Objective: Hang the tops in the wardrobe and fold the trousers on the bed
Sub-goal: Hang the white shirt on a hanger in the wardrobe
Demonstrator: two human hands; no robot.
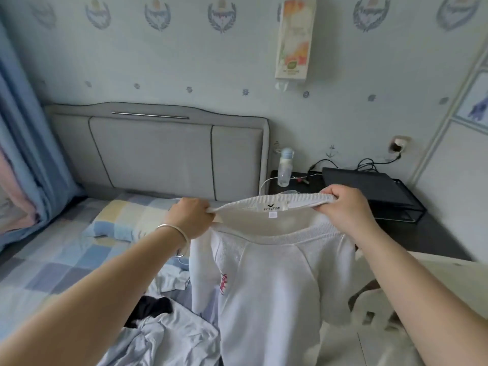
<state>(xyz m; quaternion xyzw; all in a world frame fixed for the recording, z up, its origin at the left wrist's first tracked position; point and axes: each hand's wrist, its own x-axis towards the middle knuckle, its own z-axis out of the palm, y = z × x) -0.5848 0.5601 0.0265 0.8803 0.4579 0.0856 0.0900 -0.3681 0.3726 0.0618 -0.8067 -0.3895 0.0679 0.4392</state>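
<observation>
A bed (39, 262) with a checked blue, grey and yellow sheet fills the left side, its padded grey headboard (158, 151) against the papered wall and a checked pillow (124, 220) at the head end. Toward the foot edge lie a crumpled pale blue garment (171, 339), a black garment (150, 310) partly under it, and another light piece (171, 278) behind. Beside the headboard a dark bedside bench (435, 233) carries a clear bottle (285, 167) at its near-left corner, a black flat device on a wire stand (369, 186), and cables. Blue curtains (26, 128) hang at the far left. A white sweater (272, 286) is held up in the air over the bed's right edge, hanging down and hiding the sheet behind it. The left hand (192, 217), bangle at its wrist, has its fingers closed on the neckband's left end; the right hand (343, 207) grips the right end, both arms extended forward, stretching the collar wide.
</observation>
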